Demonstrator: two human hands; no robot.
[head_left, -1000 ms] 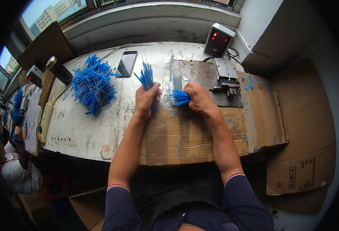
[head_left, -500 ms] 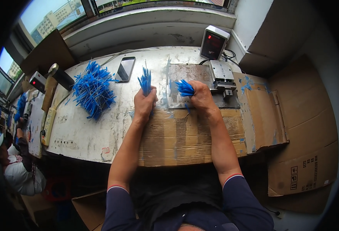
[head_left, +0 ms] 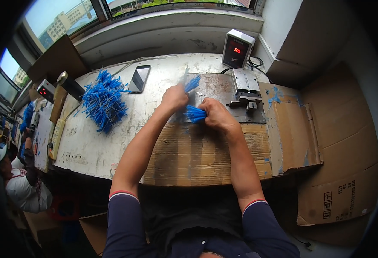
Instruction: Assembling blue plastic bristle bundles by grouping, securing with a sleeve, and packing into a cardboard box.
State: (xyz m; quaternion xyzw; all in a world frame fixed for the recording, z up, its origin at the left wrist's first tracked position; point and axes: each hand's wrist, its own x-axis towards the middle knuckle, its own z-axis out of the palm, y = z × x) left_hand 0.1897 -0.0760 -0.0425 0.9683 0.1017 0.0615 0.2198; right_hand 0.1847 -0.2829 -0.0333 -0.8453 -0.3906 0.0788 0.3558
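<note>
My left hand (head_left: 174, 97), a little blurred, is closed round a bundle of thin blue wires (head_left: 192, 84), whose ends stick out toward the upper right. Close beside it, my right hand (head_left: 217, 114) grips a second bunch of blue wires (head_left: 195, 114), pointing left toward my left wrist. Both hands are above the bench around the near left part of a metal plate (head_left: 218, 84). A large loose heap of the same blue wires (head_left: 105, 101), with thin pale strands, lies on the left of the bench. What the palms cover is hidden.
A small metal clamp-like machine (head_left: 246, 86) stands on the plate's right, before a white display box (head_left: 237, 48) with red digits. A phone (head_left: 140, 78), dark cylinder (head_left: 70, 86) and power strip (head_left: 56, 138) lie leftward. Cardboard (head_left: 214, 159) covers the near edge. A co-worker (head_left: 25, 189) sits far left.
My left hand has moved right, its wire bundle tilting from upright to the upper right. My right hand has come slightly left and down with its bunch. The display's red digits have changed.
</note>
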